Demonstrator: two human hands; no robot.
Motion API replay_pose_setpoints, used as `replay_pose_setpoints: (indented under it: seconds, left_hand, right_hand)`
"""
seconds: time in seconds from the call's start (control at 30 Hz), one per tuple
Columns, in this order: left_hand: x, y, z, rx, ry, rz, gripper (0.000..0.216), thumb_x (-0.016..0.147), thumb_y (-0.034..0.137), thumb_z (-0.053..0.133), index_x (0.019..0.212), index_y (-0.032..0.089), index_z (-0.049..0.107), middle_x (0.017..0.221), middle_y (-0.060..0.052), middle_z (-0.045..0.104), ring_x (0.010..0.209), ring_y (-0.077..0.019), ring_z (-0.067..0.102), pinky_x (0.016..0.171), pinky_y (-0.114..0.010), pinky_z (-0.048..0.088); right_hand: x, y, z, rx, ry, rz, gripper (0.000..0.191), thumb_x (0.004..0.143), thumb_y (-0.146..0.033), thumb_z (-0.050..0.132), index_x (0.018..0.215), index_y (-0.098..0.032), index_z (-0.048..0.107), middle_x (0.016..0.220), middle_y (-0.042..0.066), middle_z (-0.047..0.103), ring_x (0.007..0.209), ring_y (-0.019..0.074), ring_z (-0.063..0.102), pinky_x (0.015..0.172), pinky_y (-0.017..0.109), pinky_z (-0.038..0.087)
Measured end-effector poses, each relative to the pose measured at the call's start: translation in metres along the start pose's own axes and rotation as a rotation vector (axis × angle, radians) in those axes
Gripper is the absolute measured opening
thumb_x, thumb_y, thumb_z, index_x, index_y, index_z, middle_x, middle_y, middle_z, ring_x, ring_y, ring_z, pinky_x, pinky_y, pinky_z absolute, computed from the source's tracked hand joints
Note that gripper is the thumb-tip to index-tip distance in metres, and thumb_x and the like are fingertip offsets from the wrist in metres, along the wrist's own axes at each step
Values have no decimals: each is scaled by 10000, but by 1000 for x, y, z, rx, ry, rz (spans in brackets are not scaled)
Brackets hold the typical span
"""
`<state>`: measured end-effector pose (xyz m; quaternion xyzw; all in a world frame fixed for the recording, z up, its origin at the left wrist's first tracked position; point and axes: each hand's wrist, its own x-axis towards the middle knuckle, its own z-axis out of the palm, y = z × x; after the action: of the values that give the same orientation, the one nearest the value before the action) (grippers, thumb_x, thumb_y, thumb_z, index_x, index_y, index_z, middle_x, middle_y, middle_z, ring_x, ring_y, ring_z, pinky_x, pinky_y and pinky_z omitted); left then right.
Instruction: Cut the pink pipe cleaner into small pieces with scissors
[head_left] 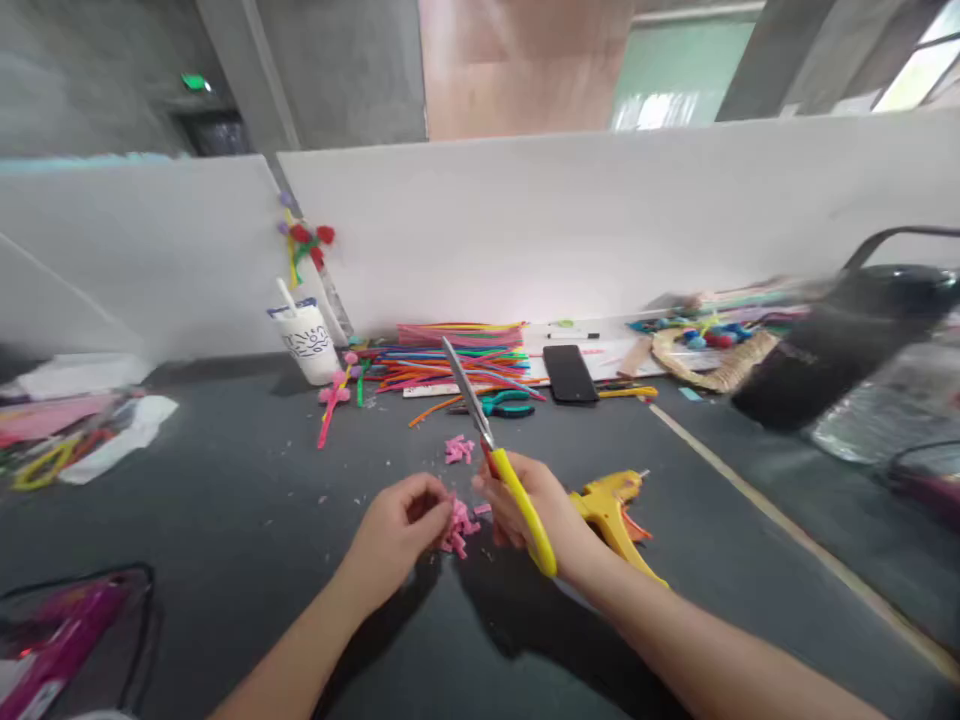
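Observation:
My right hand (529, 500) grips a pair of yellow-handled scissors (523, 510), whose closed blades point up and away over the table. My left hand (401, 530) is at a small heap of pink cut pieces (459, 525), its thumb and fingers pinched together at the heap's left edge. Whether a piece sits between those fingertips is hidden. A smaller cluster of pink bits (458, 449) lies just beyond. To the right of my right hand, partly behind the wrist, rests a yellow glue gun (611, 505).
Along the back lie a bundle of coloured pipe cleaners (457, 355), teal-handled pliers (506, 404) and a black phone (570, 374). A white cup (309, 345) stands at back left, a large black bottle (832, 345) at right. A magenta glue gun (67, 640) lies at lower left.

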<state>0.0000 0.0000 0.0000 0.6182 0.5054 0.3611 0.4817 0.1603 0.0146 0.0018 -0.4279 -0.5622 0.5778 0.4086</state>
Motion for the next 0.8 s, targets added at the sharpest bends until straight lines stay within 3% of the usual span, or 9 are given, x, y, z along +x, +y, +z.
replay_pose_setpoints:
  seconds: [0.2, 0.3, 0.4, 0.63, 0.73, 0.8]
  left_hand:
    - [7, 13, -31, 160, 71, -17, 180, 735, 334, 510, 651, 175, 519, 496, 54, 477, 465, -104, 441, 474, -212, 341]
    - [9, 16, -44, 206, 43, -46, 167, 738, 337, 489, 672, 185, 516, 514, 57, 492, 470, -109, 467, 476, -212, 353]
    - [21, 11, -41, 420, 13, -39, 173, 724, 329, 480, 662, 178, 535, 522, 41, 524, 456, -122, 498, 454, -218, 343]
    - [69, -7, -19, 542, 91, 8, 232, 735, 296, 415, 616, 179, 576, 490, 25, 533, 446, -135, 482, 470, -239, 317]
    - [70, -8, -23, 595, 119, 27, 306, 772, 341, 367, 606, 185, 571, 494, 20, 515, 471, -150, 483, 497, -255, 324]
    - [65, -8, -29, 638, 146, 44, 245, 752, 304, 403, 601, 186, 555, 553, 9, 518, 538, -162, 494, 536, -264, 334]
  right_hand:
    - [-4, -6, -3, -29, -124, 98, 100, 659, -233, 536, 643, -199, 443, 355, -117, 370, 288, 59, 378, 326, 174, 348]
    - [-3, -10, -7, -46, -95, 109, 109, 641, -212, 561, 621, -192, 455, 388, -107, 403, 292, 47, 366, 317, 166, 323]
    - [-1, -11, -11, -26, -16, 75, 150, 685, -268, 544, 625, -205, 423, 346, -123, 343, 280, 46, 322, 341, 180, 351]
    - [6, -7, -21, 18, 66, 60, 158, 705, -307, 535, 663, -205, 422, 334, -131, 323, 278, 48, 291, 371, 209, 388]
    - [8, -7, -23, 27, 70, 66, 163, 699, -317, 544, 663, -205, 430, 335, -130, 320, 281, 50, 288, 371, 211, 389]
    - [8, -8, -23, 31, 79, 71, 166, 696, -318, 548, 661, -206, 431, 334, -129, 325, 281, 51, 289, 372, 212, 388]
